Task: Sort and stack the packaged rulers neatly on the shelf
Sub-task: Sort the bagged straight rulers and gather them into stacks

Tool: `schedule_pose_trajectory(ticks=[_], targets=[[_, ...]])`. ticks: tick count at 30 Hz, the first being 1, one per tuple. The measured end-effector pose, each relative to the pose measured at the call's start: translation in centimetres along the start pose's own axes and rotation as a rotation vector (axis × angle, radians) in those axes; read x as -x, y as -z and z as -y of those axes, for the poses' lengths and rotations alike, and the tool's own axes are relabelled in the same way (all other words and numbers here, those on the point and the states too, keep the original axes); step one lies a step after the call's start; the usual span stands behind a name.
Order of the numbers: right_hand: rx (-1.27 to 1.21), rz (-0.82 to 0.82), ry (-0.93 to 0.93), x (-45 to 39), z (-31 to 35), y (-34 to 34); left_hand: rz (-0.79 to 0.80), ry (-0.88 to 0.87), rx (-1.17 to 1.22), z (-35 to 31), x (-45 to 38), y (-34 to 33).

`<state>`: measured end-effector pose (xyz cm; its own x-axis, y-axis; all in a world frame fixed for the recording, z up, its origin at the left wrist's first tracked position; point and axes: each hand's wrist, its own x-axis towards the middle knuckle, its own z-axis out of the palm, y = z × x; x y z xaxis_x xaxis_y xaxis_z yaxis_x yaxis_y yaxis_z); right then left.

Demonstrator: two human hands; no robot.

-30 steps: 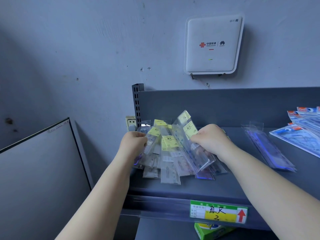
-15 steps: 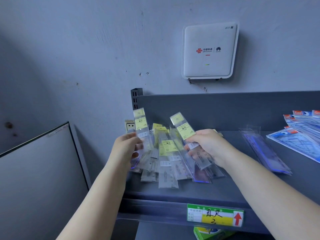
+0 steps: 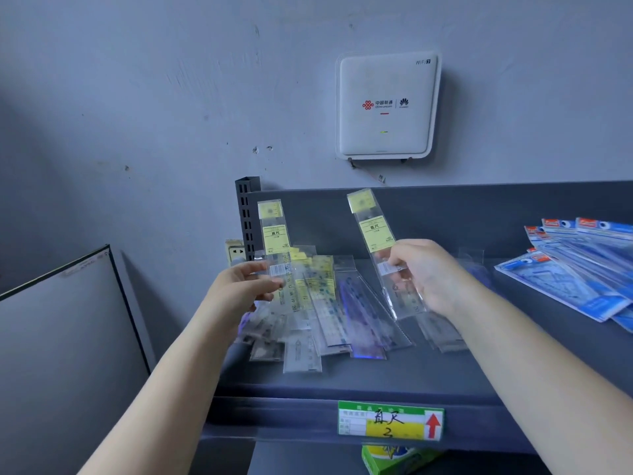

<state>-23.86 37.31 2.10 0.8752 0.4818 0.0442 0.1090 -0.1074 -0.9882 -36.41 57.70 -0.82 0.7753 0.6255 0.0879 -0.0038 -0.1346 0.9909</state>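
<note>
Now hands [image 3: 424, 274] apart, rulers [image 3: 375, 231] lifted higher

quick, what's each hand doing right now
left hand: holding one packaged ruler, raised above the pile.
right hand: holding another packaged ruler, also lifted.

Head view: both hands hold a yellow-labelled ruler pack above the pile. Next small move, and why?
Probably bring the two packs together, laying the right hand's pack onto the left hand's pack. Both carry the same yellow label, so they look like one sort, and each hand holds only one while the loose pile remains fanned on the shelf.
</note>
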Motion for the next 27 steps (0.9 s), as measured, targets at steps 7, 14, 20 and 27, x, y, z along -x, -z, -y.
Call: schedule_pose_trajectory(ticks=[7, 14, 20, 27], targets=[[0.627, -0.033, -0.075, -1.0, -1.8, 5.0, 0.142, -0.035, -0.026, -2.0, -0.5, -3.0], [0.914, -0.218, 0.049, -0.4, -3.0, 5.5, 0.382, -0.009, -0.124, -4.0, 0.6, -9.8], [0.597, -0.134, -0.006, -0.7, -2.9, 6.4, 0.462, 0.069, -0.287, -3.6, 0.7, -15.2], [0.950, -0.233, 0.082, -1.8, -4.2, 6.1, 0.308, -0.235, -0.625, -4.0, 0.9, -14.6]])
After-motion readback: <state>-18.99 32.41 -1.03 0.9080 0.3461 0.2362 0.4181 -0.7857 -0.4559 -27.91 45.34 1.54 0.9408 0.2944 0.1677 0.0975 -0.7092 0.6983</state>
